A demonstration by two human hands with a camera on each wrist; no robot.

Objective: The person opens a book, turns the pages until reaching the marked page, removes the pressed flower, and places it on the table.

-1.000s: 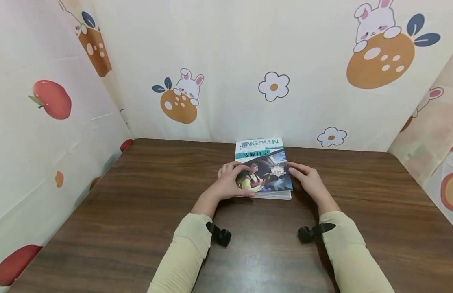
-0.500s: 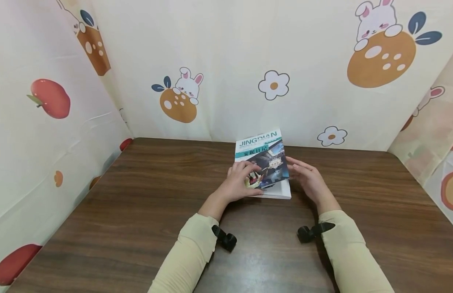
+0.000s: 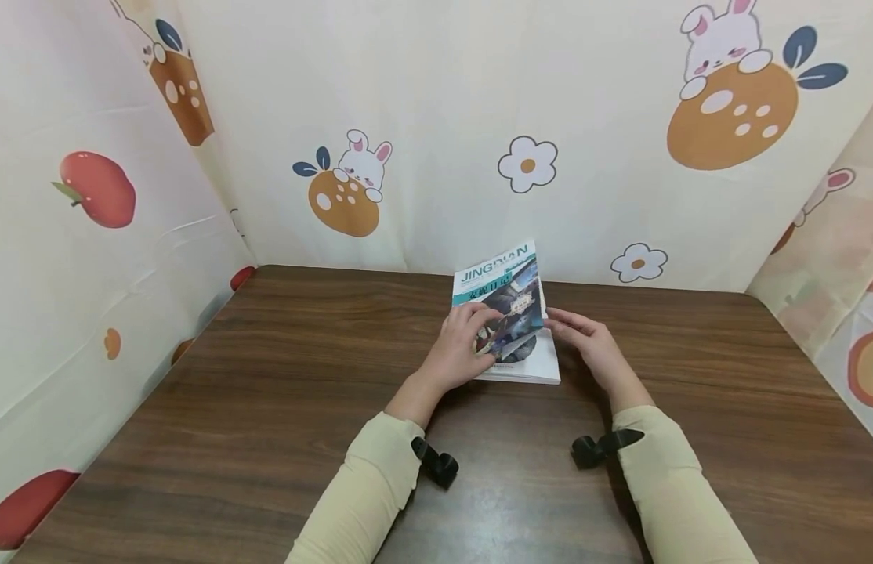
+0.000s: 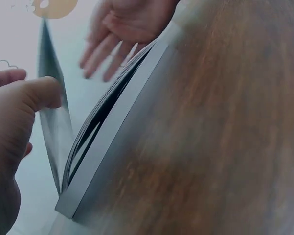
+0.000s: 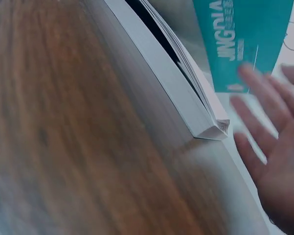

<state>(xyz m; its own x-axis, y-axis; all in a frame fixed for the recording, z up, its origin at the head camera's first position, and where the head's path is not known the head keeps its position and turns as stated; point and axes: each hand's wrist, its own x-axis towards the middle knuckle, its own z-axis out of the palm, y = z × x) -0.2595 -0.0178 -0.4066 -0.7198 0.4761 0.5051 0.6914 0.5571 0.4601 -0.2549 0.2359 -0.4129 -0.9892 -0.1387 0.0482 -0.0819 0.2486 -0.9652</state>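
Observation:
A paperback book (image 3: 545, 364) lies near the table's far edge with its front cover (image 3: 510, 294) raised and tilted leftward. My left hand (image 3: 452, 354) holds the raised cover at its left part, index finger and thumb bent over it. In the left wrist view, the thumb (image 4: 46, 93) overlaps the upright cover, and several loose pages arch over the book's thick block (image 4: 118, 117). At the right edge, my right hand (image 3: 593, 348) has its fingers lightly extended. The right wrist view shows these fingers (image 5: 257, 127) spread near a teal panel (image 5: 254, 34) with white lettering.
The brown wood-grain table (image 3: 267, 376) stretches out around the book. Behind it hangs a pale curtain (image 3: 450, 102) printed with rabbits, fruit and flowers. Black wrist cameras sit on both pale sleeves (image 3: 359, 486).
The front cover has risen from the book and swung leftward, baring the page beneath. My left hand has shifted slightly right over the cover; my right hand has moved slightly left along the book's edge.

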